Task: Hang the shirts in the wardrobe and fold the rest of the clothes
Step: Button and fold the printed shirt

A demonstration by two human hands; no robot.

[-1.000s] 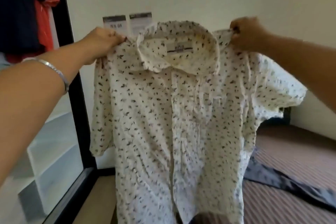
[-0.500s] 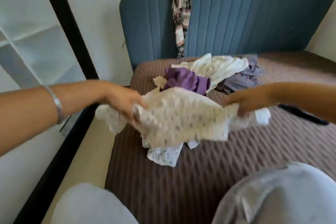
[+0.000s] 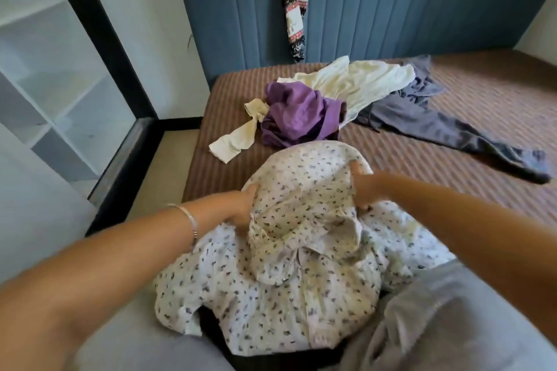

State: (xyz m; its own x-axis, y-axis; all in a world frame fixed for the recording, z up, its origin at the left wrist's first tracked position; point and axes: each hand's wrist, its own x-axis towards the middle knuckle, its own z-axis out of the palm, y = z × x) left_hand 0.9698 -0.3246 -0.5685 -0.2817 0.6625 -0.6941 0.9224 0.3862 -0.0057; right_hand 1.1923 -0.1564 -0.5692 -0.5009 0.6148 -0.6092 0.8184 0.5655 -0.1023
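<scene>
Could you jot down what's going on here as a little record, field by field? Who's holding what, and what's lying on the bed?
left hand: grips the printed shirt at its left edge
right hand: grips the same shirt at its right edge
shirt position: bunched low over the person's lap, not hung
bed: purple garment, cream garment, grey trousers, unfolded
headboard: patterned cloth draped over it
wardrobe: at left

I see my left hand [image 3: 241,209] and right hand [image 3: 363,190] gripping the shirt [image 3: 280,265] over my lap, with purple [image 3: 298,119], cream [image 3: 355,81] and grey [image 3: 428,120] clothes on the bed [image 3: 482,84] beyond.
</scene>
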